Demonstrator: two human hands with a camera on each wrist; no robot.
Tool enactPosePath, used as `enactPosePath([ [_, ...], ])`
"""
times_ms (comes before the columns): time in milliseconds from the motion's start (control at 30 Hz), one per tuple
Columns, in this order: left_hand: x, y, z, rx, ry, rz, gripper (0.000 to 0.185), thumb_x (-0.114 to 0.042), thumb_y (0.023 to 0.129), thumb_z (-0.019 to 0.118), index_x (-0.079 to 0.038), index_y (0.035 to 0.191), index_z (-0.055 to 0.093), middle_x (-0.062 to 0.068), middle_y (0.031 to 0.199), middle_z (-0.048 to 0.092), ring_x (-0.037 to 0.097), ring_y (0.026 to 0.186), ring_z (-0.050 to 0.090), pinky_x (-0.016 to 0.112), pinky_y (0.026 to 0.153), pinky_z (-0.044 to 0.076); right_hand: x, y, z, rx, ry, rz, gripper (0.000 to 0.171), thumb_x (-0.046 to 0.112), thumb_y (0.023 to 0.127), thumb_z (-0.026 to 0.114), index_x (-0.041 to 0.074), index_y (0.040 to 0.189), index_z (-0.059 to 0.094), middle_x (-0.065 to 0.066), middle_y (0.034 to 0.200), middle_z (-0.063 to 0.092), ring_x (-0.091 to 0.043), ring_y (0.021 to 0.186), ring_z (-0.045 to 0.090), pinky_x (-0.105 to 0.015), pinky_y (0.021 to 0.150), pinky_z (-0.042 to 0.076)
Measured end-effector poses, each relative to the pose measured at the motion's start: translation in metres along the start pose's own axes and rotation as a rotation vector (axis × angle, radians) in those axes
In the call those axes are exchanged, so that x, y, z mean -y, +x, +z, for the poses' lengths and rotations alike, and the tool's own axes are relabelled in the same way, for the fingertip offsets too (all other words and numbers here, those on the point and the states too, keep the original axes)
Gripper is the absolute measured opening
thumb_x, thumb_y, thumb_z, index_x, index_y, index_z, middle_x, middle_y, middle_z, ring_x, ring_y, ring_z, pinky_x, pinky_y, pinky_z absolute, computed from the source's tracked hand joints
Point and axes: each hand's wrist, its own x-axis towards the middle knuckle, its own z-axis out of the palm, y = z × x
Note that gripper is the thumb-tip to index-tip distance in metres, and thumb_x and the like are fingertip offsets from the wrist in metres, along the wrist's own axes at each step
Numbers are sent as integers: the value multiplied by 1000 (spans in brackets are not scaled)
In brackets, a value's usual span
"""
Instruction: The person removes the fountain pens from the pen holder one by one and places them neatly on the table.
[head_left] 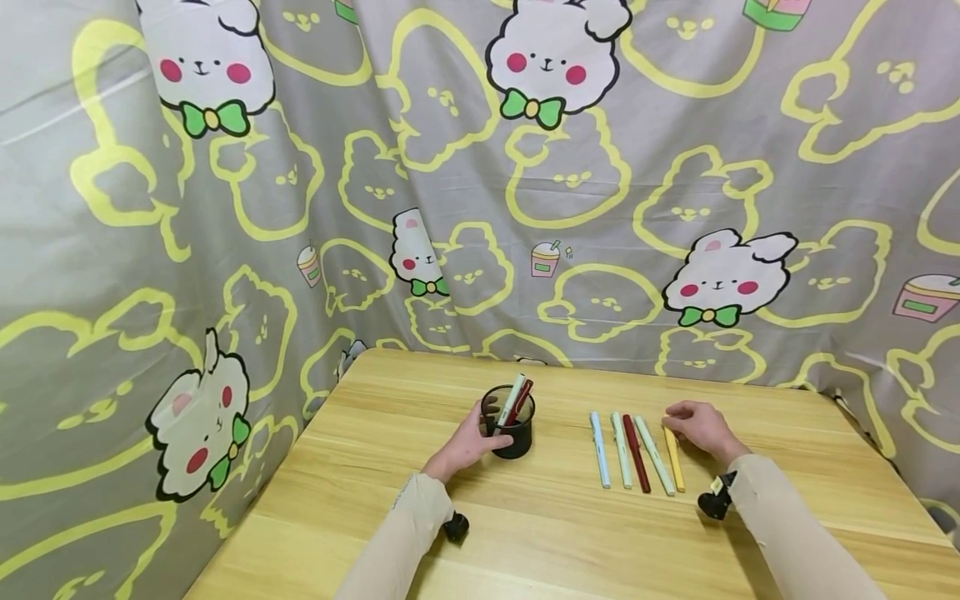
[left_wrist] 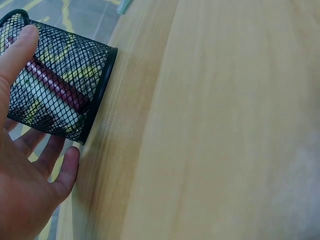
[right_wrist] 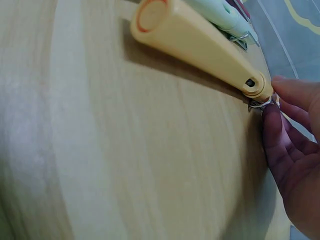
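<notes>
Right hand (head_left: 701, 429) fingers pinch the far end of the yellow pen (head_left: 674, 459), long axis toward the person; left hand (head_left: 468, 446) cups the mesh cup (head_left: 509, 422).

Black mesh pen holder (head_left: 510, 432), yellow pen (head_left: 674, 460), dark red pen (head_left: 637, 464), pale wood table (head_left: 525, 533)

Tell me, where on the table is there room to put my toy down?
The wooden table is bare along the near edge, between the two sleeves, and across the far strip by the bunny curtain. It is crowded in the middle: the left hand holds the black mesh pen cup, and the right hand touches the yellow pen ending the row of five pens.
</notes>
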Motion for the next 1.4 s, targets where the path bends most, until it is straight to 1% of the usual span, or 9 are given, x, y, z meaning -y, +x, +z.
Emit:
enactPosePath([
  [200, 0, 1, 0, -7, 12, -3, 82, -20, 83, 75, -8, 146, 25, 18, 135, 44, 33, 117, 48, 46, 96, 39, 3, -2, -2, 2, -9, 8, 40, 20, 92, 63, -12, 114, 57, -11, 89, 66, -18, 74, 61, -31, 62, 49],
  [300, 0, 1, 0, -1, 6, 0, 82, -19, 83, 75, -7, 147, 24, 19, 136, 42, 34, 118, 47, 48, 96, 39, 6, -3, -4, -1, -40, 0, 41, 22, 92, 62, -12, 114, 57, -14, 91, 66, -20, 77, 61, -32, 65, 49],
  [467, 1, 1, -1, -1, 2, 2, 82, -20, 83, 75, -7, 146, 25, 19, 136, 42, 34, 118, 47, 48, 95, 39, 18, -3, -6, -43, -123, -75, 38, 24, 93, 61, -9, 111, 59, -18, 98, 63, -31, 88, 60, -41, 73, 48],
  [600, 0, 0, -2, -6, 11, 0, 83, -22, 82, 76, -6, 146, 26, 17, 135, 43, 33, 117, 48, 47, 94, 40, 36, -1, -4, -63, -132, -128, 35, 26, 94, 61, -5, 110, 60, -16, 100, 62, -32, 92, 58, -41, 73, 49],
  [867, -2, -1, 0, -15, 25, -11, 82, -20, 82, 76, -7, 146, 27, 17, 135, 44, 33, 116, 49, 45, 94, 41, 84, 4, 13, -62, -82, -211, 29, 22, 93, 63, -2, 108, 62, -11, 95, 63, -24, 85, 58, -34, 68, 48],
  [1033, -1, -1, 1, -18, 19, -6, 80, -19, 82, 76, -7, 145, 28, 18, 134, 44, 33, 115, 49, 45, 94, 41, 110, 9, 29, -39, -63, -255, 26, 21, 93, 62, 0, 108, 63, -9, 96, 64, -23, 87, 59, -34, 69, 49],
  [1133, -1, -1, 0, -18, 21, -8, 80, -19, 83, 75, -7, 145, 27, 17, 135, 44, 33, 116, 48, 46, 94, 40, 126, 12, 39, -14, -38, -277, 26, 21, 93, 61, 1, 110, 63, -12, 100, 64, -27, 91, 60, -37, 72, 50],
  [1267, -2, -1, 0, -15, 16, -6, 80, -20, 83, 75, -6, 145, 27, 17, 135, 44, 33, 118, 47, 47, 96, 39, 143, 15, 54, 19, 22, -275, 30, 21, 94, 60, 0, 115, 63, -14, 106, 65, -28, 96, 61, -38, 76, 51],
  [1400, 0, 0, -1, -5, 7, 10, 82, -19, 82, 76, -5, 145, 26, 18, 135, 43, 34, 118, 47, 47, 96, 39, 158, 18, 71, 73, 107, -243, 34, 22, 95, 59, 1, 122, 60, -13, 113, 64, -26, 99, 61, -39, 79, 51],
])
